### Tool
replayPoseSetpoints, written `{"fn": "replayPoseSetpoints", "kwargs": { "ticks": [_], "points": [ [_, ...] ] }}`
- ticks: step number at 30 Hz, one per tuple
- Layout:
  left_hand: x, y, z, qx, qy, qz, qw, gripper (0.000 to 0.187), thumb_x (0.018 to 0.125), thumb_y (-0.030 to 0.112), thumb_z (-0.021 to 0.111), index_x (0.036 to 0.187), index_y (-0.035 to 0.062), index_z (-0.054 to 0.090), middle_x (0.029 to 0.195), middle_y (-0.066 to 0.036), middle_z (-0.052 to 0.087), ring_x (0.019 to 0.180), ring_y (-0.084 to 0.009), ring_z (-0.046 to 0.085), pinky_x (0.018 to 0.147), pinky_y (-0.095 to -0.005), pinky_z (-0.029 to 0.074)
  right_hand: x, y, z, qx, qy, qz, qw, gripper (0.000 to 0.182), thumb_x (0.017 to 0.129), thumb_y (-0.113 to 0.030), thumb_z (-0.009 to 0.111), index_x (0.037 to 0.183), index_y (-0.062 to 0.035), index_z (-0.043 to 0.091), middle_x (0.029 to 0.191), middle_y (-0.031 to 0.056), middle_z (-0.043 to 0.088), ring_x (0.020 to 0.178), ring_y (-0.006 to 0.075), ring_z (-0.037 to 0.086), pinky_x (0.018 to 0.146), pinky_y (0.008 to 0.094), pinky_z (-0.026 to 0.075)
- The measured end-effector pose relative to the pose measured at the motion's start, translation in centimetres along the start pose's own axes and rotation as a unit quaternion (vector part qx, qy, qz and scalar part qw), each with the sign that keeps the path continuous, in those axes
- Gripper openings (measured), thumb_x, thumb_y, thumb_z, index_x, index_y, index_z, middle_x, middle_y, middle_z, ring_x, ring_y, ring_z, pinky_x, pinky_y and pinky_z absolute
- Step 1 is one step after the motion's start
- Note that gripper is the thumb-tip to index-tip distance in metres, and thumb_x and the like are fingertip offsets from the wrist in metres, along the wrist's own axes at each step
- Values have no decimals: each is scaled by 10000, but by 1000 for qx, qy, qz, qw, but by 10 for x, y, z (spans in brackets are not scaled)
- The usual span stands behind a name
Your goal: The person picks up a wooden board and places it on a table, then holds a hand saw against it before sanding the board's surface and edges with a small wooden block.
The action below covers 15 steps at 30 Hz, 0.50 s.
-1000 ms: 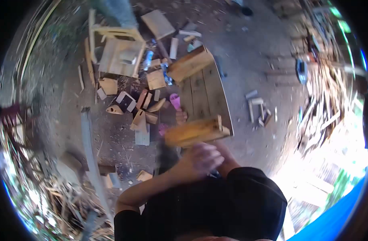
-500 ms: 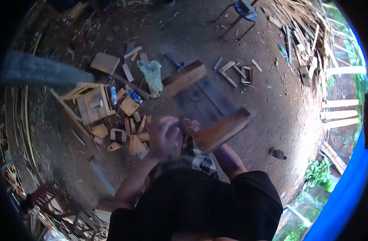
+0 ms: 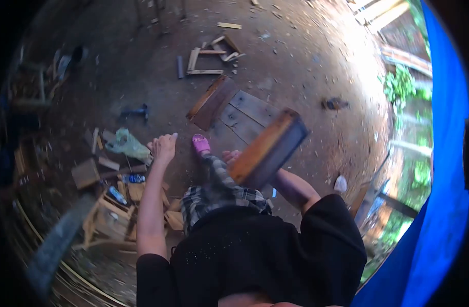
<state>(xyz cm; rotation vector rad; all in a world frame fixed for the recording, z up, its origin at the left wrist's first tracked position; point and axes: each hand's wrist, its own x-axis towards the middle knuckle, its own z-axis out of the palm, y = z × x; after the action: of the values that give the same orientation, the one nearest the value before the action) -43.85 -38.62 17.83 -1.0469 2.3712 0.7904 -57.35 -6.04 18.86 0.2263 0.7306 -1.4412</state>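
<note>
A wooden piece with brown end boards (image 3: 265, 148) and grey planks (image 3: 249, 112) between them slants across the middle of the view. Its near end board hides my right wrist. At that board's lower left edge, my right hand (image 3: 232, 156) shows curled fingers holding the piece. My left hand (image 3: 164, 147) is raised to the left, apart from the wood, with its fingers curled in; what it holds, if anything, is hidden. Behind it on the ground lies a pale green plastic bag (image 3: 128, 145).
Wood offcuts (image 3: 86, 174), a small wooden frame (image 3: 107, 217) and plastic bottles (image 3: 116, 195) lie at the lower left. A hammer (image 3: 136, 112) lies farther ahead. Joined wood strips (image 3: 204, 71) are beyond the piece. A blue tarp (image 3: 441, 153) hangs at the right.
The view has turned to the right. My left hand has moved left, away from the wooden piece, and its fingers are now closed. The near end board is higher and tilted differently.
</note>
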Motion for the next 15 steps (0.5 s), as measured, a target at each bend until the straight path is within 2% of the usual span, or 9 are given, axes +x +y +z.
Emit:
{"fn": "replayPoseSetpoints", "kwargs": {
  "ticks": [1, 2, 4, 5, 7, 8, 10, 14, 15],
  "points": [
    [7, 12, -9, -144, -64, 15, 987, 481, 1001, 484, 518, 1214, 73, 650, 1035, -134, 720, 990, -279, 688, 847, -431, 511, 8, -7, -3, 24, 11, -28, 999, 661, 990, -577, 479, 1391, -52, 501, 1243, 156, 638, 997, 274, 680, 850, 430, 588],
    [14, 22, -4, -128, -71, 31, 989, 481, 1001, 484, 518, 1214, 73, 650, 1035, -134, 720, 990, -279, 688, 847, -431, 511, 18, -15, -6, 46, 21, -55, 997, 660, 990, -576, 478, 1391, -51, 501, 1244, 156, 638, 999, 274, 680, 851, 431, 588],
    [21, 54, 11, -404, -58, 130, 904, 470, 1023, 471, 508, 1105, 38, 670, 961, -31, 704, 803, -155, 681, 924, -371, 482, 40, -28, -8, 87, 37, -104, 990, 659, 992, -573, 477, 1391, -50, 499, 1246, 157, 637, 1004, 275, 680, 853, 432, 588],
    [21, 72, 9, -392, -67, 139, 907, 470, 1023, 471, 508, 1105, 38, 670, 961, -31, 704, 803, -155, 681, 924, -371, 482, 49, -36, -9, 101, 41, -125, 986, 659, 992, -572, 477, 1392, -49, 498, 1247, 158, 637, 1006, 276, 680, 854, 433, 588],
    [-3, 125, -29, -572, -79, 129, 806, 358, 1026, 372, 557, 1160, 54, 654, 961, -2, 670, 853, -97, 645, 859, -265, 487, 67, -47, -9, 122, 45, -153, 980, 658, 994, -570, 475, 1392, -47, 497, 1249, 159, 636, 1011, 276, 680, 857, 434, 588],
    [-8, 140, -45, -564, -84, 132, 810, 358, 1026, 372, 557, 1160, 54, 654, 961, -2, 670, 853, -97, 645, 859, -265, 487, 75, -53, -7, 129, 45, -164, 977, 657, 994, -569, 475, 1393, -47, 496, 1250, 159, 635, 1013, 277, 680, 858, 434, 588],
    [-14, 163, -71, -598, -134, 133, 779, 388, 1001, 315, 618, 1280, 46, 593, 1058, -29, 659, 929, -108, 638, 847, -269, 508, 86, -60, -1, 134, 40, -173, 975, 656, 996, -567, 474, 1393, -45, 495, 1252, 160, 634, 1018, 278, 680, 860, 436, 588],
    [0, 184, -84, -557, -192, 169, 790, 510, 967, 275, 674, 1389, 43, 504, 1155, -71, 632, 994, -126, 628, 861, -283, 527, 107, -74, 29, 127, 21, -170, 977, 654, 998, -563, 471, 1394, -43, 492, 1255, 162, 633, 1027, 279, 681, 864, 438, 589],
    [7, 184, -85, -502, -185, 184, 825, 591, 934, 324, 707, 1393, 18, 495, 1159, -98, 635, 1005, -158, 638, 872, -301, 531, 104, -81, 48, 114, 13, -174, 978, 639, 1011, -546, 453, 1397, -38, 485, 1260, 168, 630, 1046, 286, 677, 877, 444, 587]
  ]
}}
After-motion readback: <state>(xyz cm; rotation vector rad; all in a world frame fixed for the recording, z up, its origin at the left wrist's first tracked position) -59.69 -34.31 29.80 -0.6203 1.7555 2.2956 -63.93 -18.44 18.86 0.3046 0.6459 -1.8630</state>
